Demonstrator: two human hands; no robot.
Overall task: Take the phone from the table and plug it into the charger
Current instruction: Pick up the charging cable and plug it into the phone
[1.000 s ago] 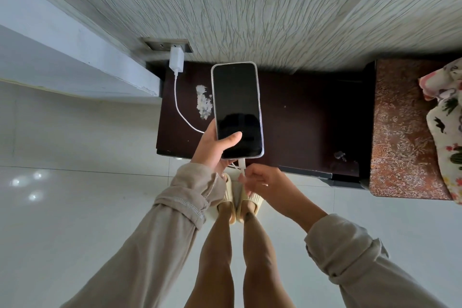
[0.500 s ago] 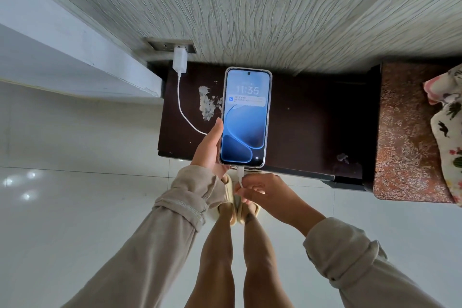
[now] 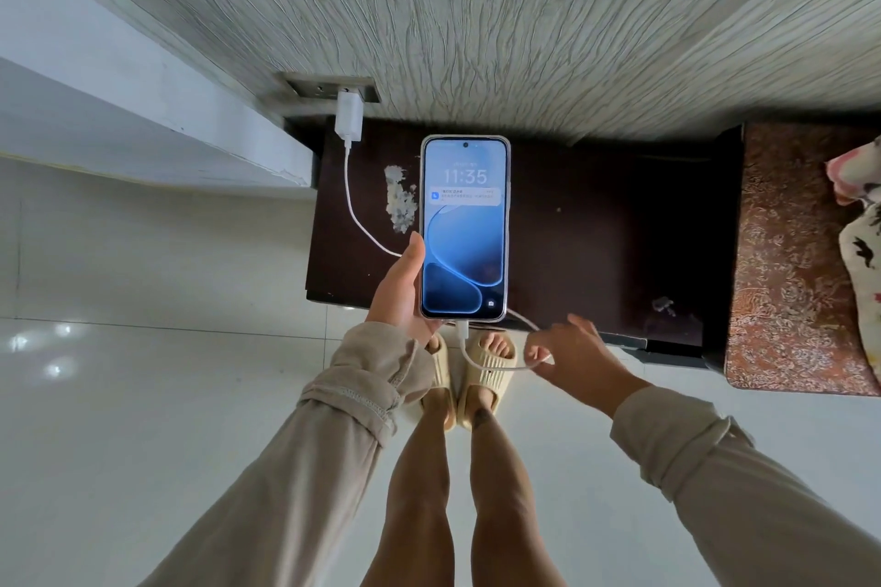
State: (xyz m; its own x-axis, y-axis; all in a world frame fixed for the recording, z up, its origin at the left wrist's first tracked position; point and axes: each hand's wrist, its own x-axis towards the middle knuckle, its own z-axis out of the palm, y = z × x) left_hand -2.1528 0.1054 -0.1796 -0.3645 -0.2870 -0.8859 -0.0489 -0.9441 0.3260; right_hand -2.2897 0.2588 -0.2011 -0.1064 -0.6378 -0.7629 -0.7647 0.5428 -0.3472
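From the head camera, the phone (image 3: pixel 465 229) is held upright above the dark tabletop (image 3: pixel 596 229), its screen lit and showing 11:35. The left hand (image 3: pixel 400 296) grips the phone's lower left edge, fingers clamped on it with the thumb lying along the side. A white cable (image 3: pixel 355 215) is plugged into the phone's bottom edge and runs to the white charger (image 3: pixel 349 122), which sits in the wall socket (image 3: pixel 329 88) beyond the phone. Right of the phone's base, the right hand (image 3: pixel 572 357) has its fingers spread apart, the cable's loop crossing them.
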